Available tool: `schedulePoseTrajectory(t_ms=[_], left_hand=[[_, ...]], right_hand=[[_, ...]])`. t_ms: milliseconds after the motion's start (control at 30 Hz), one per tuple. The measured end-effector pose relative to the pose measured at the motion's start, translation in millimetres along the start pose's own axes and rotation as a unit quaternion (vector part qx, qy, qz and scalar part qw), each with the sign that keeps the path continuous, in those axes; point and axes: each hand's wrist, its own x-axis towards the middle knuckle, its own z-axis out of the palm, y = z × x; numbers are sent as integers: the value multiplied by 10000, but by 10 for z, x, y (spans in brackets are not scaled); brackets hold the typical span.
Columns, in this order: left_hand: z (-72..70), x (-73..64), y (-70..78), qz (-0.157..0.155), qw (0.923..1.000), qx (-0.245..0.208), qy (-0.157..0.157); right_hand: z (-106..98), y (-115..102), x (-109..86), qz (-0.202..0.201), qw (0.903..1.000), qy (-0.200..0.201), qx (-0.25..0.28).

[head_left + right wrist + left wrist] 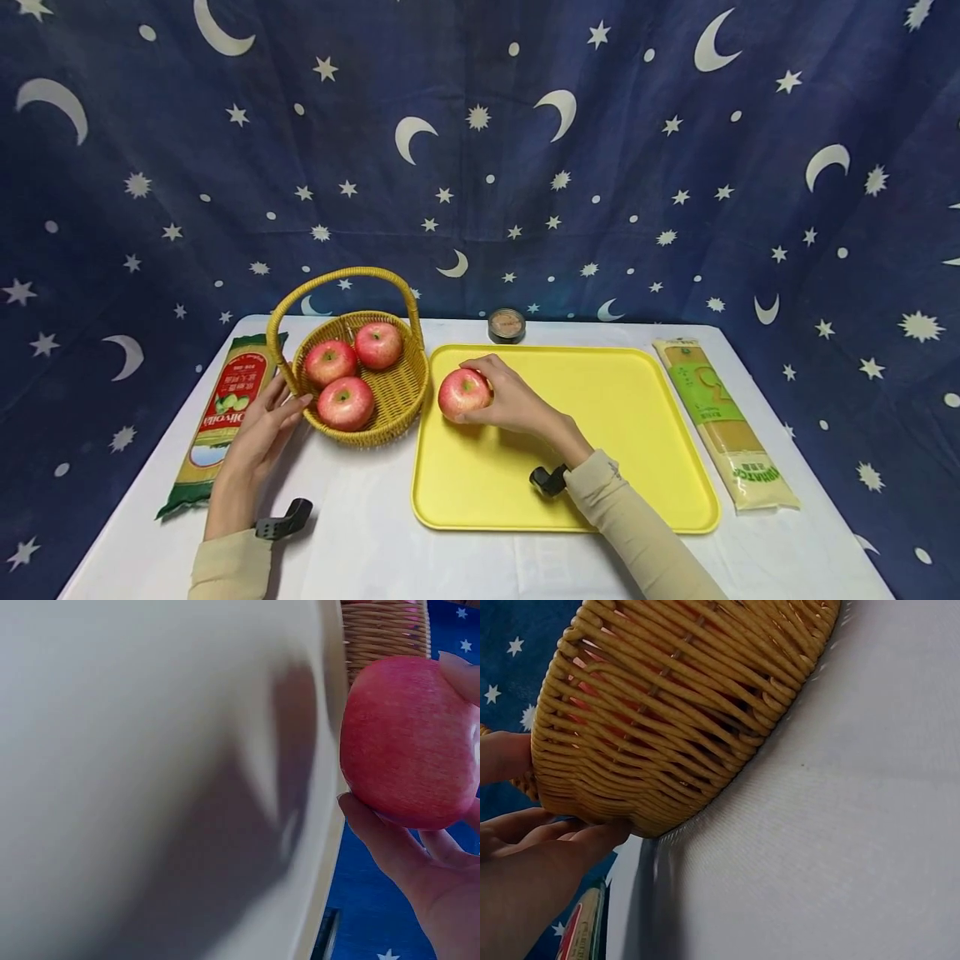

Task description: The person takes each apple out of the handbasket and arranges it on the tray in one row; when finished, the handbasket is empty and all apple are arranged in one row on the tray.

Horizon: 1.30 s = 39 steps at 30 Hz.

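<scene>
A red apple [462, 395] is gripped between the thumb and fingers of my right hand [513, 402], above the left part of the yellow tray [570, 467]. In the right wrist view, the apple [409, 742] is raised off the tray, whose surface carries a shadow. On the left stands a wicker basket [400, 392] with a tall arched handle and three red apples [346, 403] inside. My left hand [258, 433] holds the basket's left side; the left wrist view has its thumb [502, 757] at the rim and its fingers against the woven wall.
A green-and-red pasta packet [232, 400] lies left of the basket, partly behind my left hand. Right of the tray lies a green-labelled noodle packet [723, 425]. A small round tin [507, 326] sits behind the tray, near the starry curtain [480, 208].
</scene>
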Motion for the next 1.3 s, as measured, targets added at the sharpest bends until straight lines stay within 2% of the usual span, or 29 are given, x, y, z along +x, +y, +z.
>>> schedulePoseTrajectory(t_ms=[300,667,1000,1300], left_hand=[[-10,18,-15,32,9998,-204,-38],[9,37,-7,56,9996,-258,-42],[2,9,2,-53,9998,-163,33],[-8,13,-11,-66,9999,-134,9]], right_hand=[[108,65,40,203,9991,-364,67],[164,98,115,270,9986,-453,82],[167,53,116,296,9982,-526,11],[133,-20,143,68,9991,-379,-149]])
